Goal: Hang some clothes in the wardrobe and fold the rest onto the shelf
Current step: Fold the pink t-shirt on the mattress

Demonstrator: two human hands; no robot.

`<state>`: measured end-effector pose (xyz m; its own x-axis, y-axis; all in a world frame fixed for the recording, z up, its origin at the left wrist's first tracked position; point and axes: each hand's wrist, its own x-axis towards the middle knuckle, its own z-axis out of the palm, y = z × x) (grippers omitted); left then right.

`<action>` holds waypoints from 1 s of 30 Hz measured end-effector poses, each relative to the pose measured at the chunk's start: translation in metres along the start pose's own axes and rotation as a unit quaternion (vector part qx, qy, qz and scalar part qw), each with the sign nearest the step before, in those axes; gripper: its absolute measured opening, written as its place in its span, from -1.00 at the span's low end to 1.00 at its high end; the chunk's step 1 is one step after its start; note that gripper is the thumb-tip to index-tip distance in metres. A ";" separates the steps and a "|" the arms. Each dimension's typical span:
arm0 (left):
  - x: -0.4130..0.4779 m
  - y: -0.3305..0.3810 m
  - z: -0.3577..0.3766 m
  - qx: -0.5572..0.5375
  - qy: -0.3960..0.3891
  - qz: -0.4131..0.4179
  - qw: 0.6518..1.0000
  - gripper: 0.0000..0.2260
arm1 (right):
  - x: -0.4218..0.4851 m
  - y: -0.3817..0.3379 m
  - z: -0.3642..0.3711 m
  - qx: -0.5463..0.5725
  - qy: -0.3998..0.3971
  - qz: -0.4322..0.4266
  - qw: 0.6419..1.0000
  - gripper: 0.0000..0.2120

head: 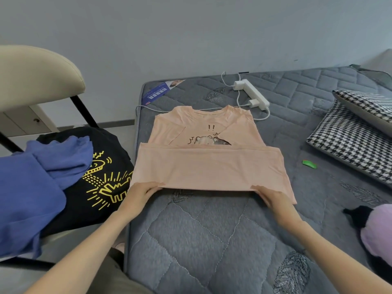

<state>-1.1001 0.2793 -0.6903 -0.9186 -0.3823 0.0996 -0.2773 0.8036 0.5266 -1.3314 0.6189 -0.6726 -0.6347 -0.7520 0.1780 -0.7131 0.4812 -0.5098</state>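
Observation:
A peach T-shirt with a cartoon print lies on the grey quilted mattress, sleeves folded in and its lower part folded up over the print. My left hand grips the near fold at its left corner. My right hand grips the same fold at its right corner. On the chair to the left lie a blue garment and a black T-shirt with a yellow print.
A white power strip with a charger and cables lies behind the shirt's collar. Houndstooth cushions sit at the right, a small green object beside them. A purple and black item lies near right. The cream chair back stands left.

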 end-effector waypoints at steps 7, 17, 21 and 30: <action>-0.027 0.036 -0.007 -0.131 0.102 -0.082 0.983 -0.84 | -0.028 -0.015 -0.007 0.052 0.091 0.037 0.994 -0.83; -0.080 0.048 -0.018 -0.006 0.070 -0.041 0.997 -0.85 | -0.076 -0.025 -0.009 -0.031 0.084 0.037 0.995 -0.81; -0.102 0.052 -0.026 0.041 0.048 -0.014 0.998 -0.86 | -0.097 -0.032 -0.020 -0.046 0.045 0.067 0.996 -0.71; -0.151 0.073 -0.046 0.093 -0.007 0.017 0.995 -0.89 | -0.146 -0.053 -0.040 -0.056 0.031 0.063 0.996 -0.53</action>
<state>-0.9684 0.3747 -0.6280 -0.9321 -0.3474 0.1025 -0.2916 0.8876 0.3566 -1.2129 0.7214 -0.6385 -0.7354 -0.6556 0.1717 -0.6536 0.6193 -0.4350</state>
